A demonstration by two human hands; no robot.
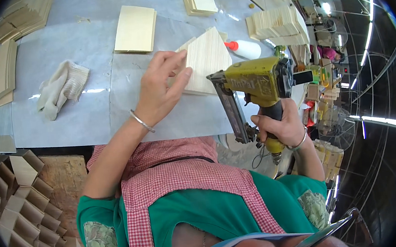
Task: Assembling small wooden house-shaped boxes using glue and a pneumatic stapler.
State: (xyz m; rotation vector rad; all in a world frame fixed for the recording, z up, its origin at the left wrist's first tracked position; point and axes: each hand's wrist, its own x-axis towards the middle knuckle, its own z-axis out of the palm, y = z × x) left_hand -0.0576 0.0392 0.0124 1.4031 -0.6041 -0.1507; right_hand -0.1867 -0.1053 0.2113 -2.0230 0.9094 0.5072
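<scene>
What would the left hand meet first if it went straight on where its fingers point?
The left hand would probably meet the pale wooden panels first; it appears close against their left edge, though contact is unclear.

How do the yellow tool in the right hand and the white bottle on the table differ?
The yellow tool is gripped in the right hand; the white bottle rests unheld on the table. The yellow tool has black parts; the white bottle, a red tip. The yellow tool looks bulky and angular; the white bottle, smaller and rounded.
</scene>
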